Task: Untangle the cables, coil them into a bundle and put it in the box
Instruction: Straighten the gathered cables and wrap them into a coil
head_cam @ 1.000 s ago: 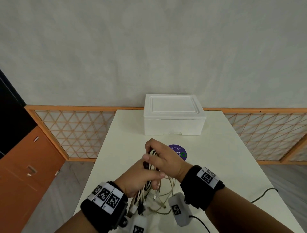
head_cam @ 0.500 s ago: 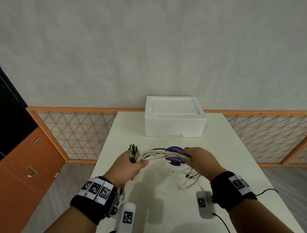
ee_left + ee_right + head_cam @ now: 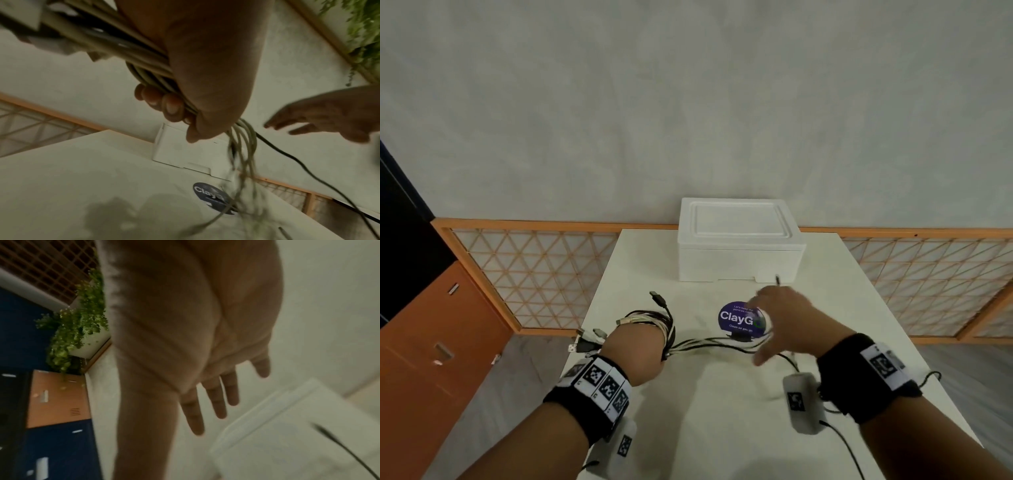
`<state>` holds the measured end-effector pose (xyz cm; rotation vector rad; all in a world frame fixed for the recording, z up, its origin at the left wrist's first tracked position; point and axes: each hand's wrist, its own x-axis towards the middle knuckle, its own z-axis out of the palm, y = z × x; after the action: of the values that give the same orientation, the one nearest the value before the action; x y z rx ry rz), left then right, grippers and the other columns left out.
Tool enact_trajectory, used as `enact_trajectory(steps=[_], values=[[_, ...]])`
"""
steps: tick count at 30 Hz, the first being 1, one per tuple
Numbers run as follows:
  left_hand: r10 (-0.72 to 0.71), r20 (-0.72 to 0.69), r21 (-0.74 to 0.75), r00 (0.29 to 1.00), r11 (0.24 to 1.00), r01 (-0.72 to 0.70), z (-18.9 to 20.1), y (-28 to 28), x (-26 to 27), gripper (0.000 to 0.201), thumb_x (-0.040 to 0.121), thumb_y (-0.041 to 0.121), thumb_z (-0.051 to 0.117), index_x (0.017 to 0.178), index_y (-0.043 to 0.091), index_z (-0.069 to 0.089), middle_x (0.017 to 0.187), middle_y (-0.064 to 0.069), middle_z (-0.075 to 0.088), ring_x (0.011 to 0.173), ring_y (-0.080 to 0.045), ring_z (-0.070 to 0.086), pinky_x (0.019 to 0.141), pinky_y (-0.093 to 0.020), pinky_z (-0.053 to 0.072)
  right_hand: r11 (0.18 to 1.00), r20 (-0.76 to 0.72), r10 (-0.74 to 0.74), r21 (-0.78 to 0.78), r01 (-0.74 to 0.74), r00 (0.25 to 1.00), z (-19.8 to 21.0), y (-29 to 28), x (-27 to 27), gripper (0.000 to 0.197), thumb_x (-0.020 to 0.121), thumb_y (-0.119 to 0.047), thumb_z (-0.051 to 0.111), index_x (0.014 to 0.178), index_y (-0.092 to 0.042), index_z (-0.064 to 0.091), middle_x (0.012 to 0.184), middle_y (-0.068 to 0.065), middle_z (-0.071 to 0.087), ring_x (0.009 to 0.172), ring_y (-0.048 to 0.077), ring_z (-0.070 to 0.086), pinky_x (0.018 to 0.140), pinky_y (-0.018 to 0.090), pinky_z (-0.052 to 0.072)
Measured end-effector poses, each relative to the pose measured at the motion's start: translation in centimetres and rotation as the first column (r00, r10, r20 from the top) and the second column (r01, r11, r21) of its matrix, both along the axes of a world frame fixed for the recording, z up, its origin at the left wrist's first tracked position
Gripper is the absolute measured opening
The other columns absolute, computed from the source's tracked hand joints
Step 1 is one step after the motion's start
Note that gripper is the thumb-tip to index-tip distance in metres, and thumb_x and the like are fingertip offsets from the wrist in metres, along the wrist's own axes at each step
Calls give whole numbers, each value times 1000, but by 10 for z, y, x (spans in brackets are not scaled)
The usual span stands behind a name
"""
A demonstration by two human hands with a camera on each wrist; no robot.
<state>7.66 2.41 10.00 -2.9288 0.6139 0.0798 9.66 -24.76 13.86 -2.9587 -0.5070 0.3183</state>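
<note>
My left hand (image 3: 633, 346) grips a bunch of white and black cables (image 3: 654, 320) near the table's left edge; plug ends stick out past the fist. In the left wrist view the fingers (image 3: 164, 104) curl round the cables (image 3: 148, 58), and loose strands (image 3: 244, 162) hang down from the fist. The strands (image 3: 715, 344) run right across the table under my right hand (image 3: 777, 322). That hand is spread flat with straight fingers (image 3: 216, 402) and holds nothing. A black cable end (image 3: 333, 439) flies free beside it. The white foam box (image 3: 739, 240) stands lidded at the table's far edge.
A round purple sticker (image 3: 739, 318) lies on the white table (image 3: 722, 428) in front of the box. Wrist camera units (image 3: 801, 404) and their black leads hang near the table's front. An orange lattice rail (image 3: 534, 274) runs behind, an orange cabinet (image 3: 431, 359) stands left.
The hands drew apart along the cables, then my right hand let go and spread open nearer the box. My left hand kept its grip and moved left.
</note>
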Motion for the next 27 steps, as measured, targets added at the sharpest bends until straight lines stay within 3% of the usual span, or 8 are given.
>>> enact_trajectory(steps=[2,5,8,10,15,17,20,27], values=[[-74,42,-64,996,995,76,4,-11,-1,25,81,18,47,106,14,53,102,-6,60,95,-25,59,83,-31,43,964,-67,52,263,-33,996,-9,28,-6,98,44,-67,80,129,-28,48,127,-7,49,123,19,43,102,31,36],[-153,78,-104,985,982,160,11,-23,-3,19,68,17,58,87,17,57,82,-2,61,74,-23,61,68,-28,46,939,-214,99,344,-20,972,-37,71,-19,86,57,-54,82,130,-24,48,128,-6,55,119,14,49,101,29,39],[-150,88,-131,985,978,161,14,-20,-2,15,67,18,58,81,20,52,79,0,58,71,-22,58,64,-28,43,938,-198,93,347,-19,976,-61,83,-27,24,74,-43,74,78,-31,54,79,-12,57,86,15,58,75,27,42],[-77,69,-141,995,986,86,14,-7,-1,10,77,20,52,86,19,50,90,-2,56,83,-23,56,73,-29,43,943,-200,85,332,-14,976,-56,72,-29,33,81,-44,66,65,-30,41,69,-11,48,72,11,51,67,28,39],[136,-179,-379,974,904,-195,5,18,-9,22,82,28,57,73,23,37,75,4,46,72,-17,48,65,-29,39,953,-42,28,303,-14,999,-9,38,-33,27,87,-52,55,86,-25,58,83,-5,61,79,13,55,71,32,42],[63,-420,-546,906,780,-307,10,11,-18,25,82,25,63,73,22,40,68,4,49,62,-15,49,60,-28,41,948,77,21,314,-44,997,22,36,-32,25,86,-49,57,92,-26,64,85,-7,61,84,11,57,71,28,42],[-324,-635,-740,701,517,-431,27,-6,-32,17,85,12,64,73,17,53,50,1,50,44,-14,46,53,-25,41,914,233,4,395,-98,972,55,37,-25,22,84,-41,60,89,-22,69,86,-6,64,84,10,57,72,27,41],[-810,-376,-831,449,81,-551,57,-37,-54,15,80,9,57,67,17,56,43,6,42,38,-11,41,50,-22,38,815,341,28,536,-219,940,35,51,-16,56,86,-59,31,91,-12,62,80,1,62,75,16,55,65,29,40]])
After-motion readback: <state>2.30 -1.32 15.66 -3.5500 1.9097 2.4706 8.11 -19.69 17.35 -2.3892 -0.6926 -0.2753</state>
